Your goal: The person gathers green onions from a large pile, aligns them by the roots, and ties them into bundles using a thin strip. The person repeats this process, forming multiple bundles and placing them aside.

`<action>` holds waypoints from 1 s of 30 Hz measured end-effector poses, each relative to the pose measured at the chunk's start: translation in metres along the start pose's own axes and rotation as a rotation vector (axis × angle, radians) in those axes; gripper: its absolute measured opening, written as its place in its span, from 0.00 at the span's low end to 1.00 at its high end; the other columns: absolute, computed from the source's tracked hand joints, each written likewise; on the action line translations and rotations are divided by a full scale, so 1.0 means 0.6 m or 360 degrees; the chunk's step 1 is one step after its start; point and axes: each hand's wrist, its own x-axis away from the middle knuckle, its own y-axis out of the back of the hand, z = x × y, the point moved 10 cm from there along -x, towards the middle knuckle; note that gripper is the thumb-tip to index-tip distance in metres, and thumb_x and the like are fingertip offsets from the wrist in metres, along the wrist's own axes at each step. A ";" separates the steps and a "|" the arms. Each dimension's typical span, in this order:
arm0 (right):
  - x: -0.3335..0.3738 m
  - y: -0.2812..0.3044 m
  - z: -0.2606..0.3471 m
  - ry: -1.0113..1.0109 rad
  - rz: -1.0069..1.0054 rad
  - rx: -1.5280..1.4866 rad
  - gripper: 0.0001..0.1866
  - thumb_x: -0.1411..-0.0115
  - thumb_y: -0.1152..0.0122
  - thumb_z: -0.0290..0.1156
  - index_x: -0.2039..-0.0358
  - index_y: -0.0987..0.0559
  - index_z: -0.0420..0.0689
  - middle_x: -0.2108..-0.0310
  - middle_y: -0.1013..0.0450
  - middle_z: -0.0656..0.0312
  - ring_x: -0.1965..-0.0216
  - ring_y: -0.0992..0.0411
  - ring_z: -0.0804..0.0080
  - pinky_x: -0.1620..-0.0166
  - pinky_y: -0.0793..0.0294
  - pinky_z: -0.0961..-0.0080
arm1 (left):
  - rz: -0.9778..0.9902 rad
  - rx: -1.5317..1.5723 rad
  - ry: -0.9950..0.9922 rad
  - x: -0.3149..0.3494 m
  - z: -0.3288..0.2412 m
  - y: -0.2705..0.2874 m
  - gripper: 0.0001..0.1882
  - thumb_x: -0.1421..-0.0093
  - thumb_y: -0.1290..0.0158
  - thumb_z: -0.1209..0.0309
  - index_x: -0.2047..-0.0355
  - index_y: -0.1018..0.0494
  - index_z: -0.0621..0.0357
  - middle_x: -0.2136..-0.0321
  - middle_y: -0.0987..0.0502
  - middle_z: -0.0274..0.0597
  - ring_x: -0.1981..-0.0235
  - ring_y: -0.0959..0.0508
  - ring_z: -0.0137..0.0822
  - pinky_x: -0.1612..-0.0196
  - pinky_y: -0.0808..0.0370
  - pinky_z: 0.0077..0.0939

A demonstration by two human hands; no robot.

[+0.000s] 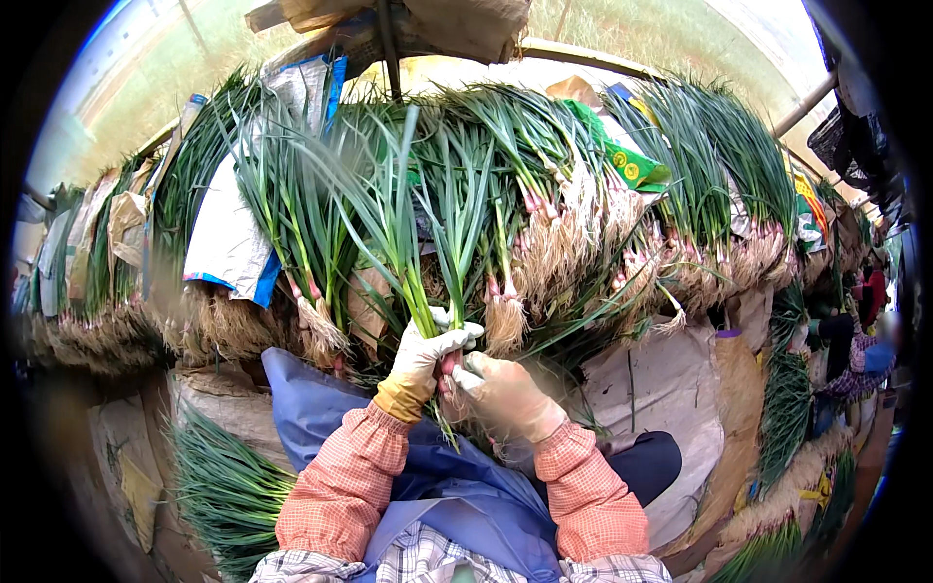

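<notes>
My left hand [428, 356], in a whitish glove with a yellow cuff, is wrapped round a small bunch of green garlic [416, 296]. The long leaves fan upward and away from me; the pinkish bulbs hang below the fist. My right hand [510, 392], gloved too, is closed at those bulbs, its thumb and fingers pinching at the stem bases and roots. What exactly lies between its fingertips is partly hidden. Just beyond the hands, more green garlic [504, 316] with pale, stringy roots leans on the long heap.
The heap [564, 243] of garlic bundles curves across the far side, with sacks [233, 228] tucked among them. Loose garlic [228, 496] lies at my left. A blue apron [321, 398] covers my lap. Sacking [671, 398] spreads at right, where another person [860, 355] sits farther off.
</notes>
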 end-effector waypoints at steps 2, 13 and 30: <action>-0.010 0.029 -0.045 -0.0279 -0.0184 -0.0303 0.25 0.40 0.42 0.50 0.48 0.28 0.49 0.68 0.24 0.50 0.66 0.24 0.51 0.64 0.26 0.65 | -0.0069 -0.0101 -0.0156 0.000 -0.003 0.029 0.11 0.46 0.42 0.82 0.66 0.32 0.61 0.67 0.20 0.49 0.74 0.19 0.33 0.72 0.21 0.23; -0.045 -0.063 -0.123 -0.0776 -0.0670 -0.2848 0.11 0.38 0.43 0.32 0.58 0.26 0.39 0.68 0.24 0.58 0.76 0.26 0.73 0.77 0.27 0.81 | -0.0064 0.0026 -0.0051 0.037 0.015 -0.002 0.11 0.47 0.41 0.79 0.65 0.31 0.61 0.76 0.23 0.41 0.84 0.25 0.31 0.82 0.28 0.19; -0.098 0.024 -0.094 -0.0183 -0.0984 -0.3281 0.23 0.29 0.60 0.38 0.53 0.28 0.27 0.91 0.50 0.77 0.91 0.53 0.87 0.86 0.48 0.87 | -0.0037 0.0010 0.0017 0.075 0.030 0.024 0.10 0.47 0.44 0.74 0.69 0.34 0.62 0.83 0.28 0.40 0.91 0.30 0.32 0.88 0.32 0.22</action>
